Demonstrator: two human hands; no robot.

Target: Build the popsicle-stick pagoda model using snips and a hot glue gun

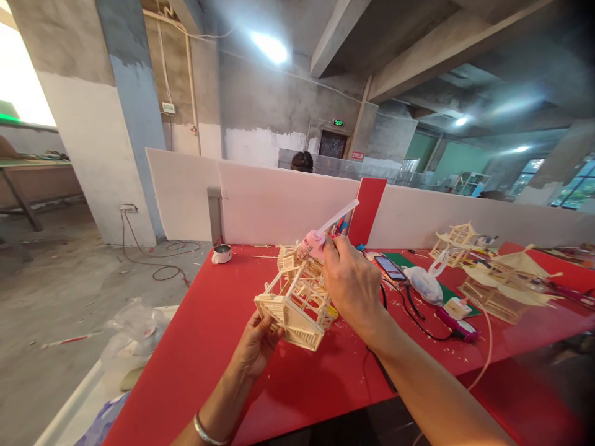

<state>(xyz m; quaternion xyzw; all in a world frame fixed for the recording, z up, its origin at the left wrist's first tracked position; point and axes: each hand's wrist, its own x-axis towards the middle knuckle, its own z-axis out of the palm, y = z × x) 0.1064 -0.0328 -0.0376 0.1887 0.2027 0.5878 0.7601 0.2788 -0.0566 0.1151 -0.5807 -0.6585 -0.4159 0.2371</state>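
Observation:
My left hand (256, 347) grips the lower left corner of a pale wooden model house (292, 316), built of thin sticks and tilted above the table. Its open roof frame faces up. In my right hand (351, 282) is a pink hot glue gun (313, 246), with a translucent glue stick (338, 217) jutting from its back. The gun is over the model's far upper part; its nozzle is hard to make out, so I cannot tell whether it touches the wood. A bit of yellow (331, 312) shows by the model's right side.
The red table (186, 378) carries a cup (222, 254) at the far left. To the right lie a phone (389, 267), a white plastic bag (425, 285), cables, a purple tool (458, 325) and more stick models (502, 288). White partitions (288, 204) stand behind.

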